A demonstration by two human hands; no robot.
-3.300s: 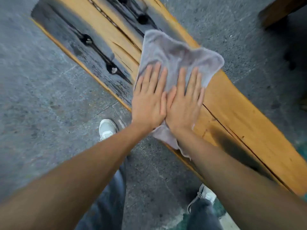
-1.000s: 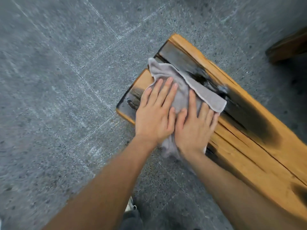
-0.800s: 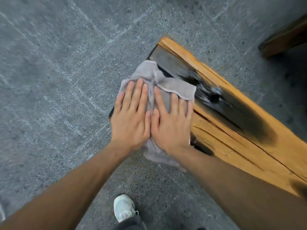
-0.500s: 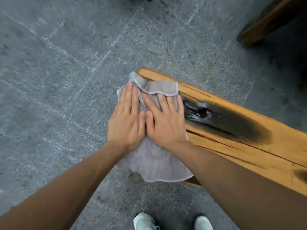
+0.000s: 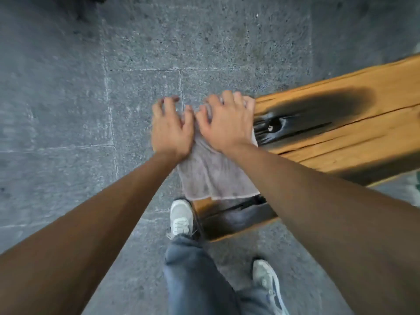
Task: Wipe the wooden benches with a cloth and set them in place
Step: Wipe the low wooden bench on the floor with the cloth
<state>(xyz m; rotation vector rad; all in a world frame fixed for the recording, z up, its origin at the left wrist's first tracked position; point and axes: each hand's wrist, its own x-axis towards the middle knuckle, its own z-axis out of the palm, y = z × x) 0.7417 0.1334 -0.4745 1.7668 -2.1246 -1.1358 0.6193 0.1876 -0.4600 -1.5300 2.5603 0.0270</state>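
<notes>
A wooden bench (image 5: 354, 137), orange with black scorched patches and long cracks, runs from the centre out to the right edge. A grey cloth (image 5: 213, 176) is draped over its left end and hangs down the near side. My left hand (image 5: 170, 128) and my right hand (image 5: 225, 123) lie side by side on the cloth at the bench's end, fingers curled and bunching the fabric. The bench's end face is hidden under the cloth and hands. A dark lower part of the bench (image 5: 238, 218) shows below the cloth.
Grey speckled stone paving (image 5: 91, 110) surrounds the bench. My own feet in white sneakers (image 5: 181, 218) and jeans stand right against the bench's near side. A dark object sits at the top left edge (image 5: 95, 0).
Both hands slid the cloth along the bench to its left end. Their flat fingers have now curled over the end, gathering the cloth, and the view has swung round above the bench end.
</notes>
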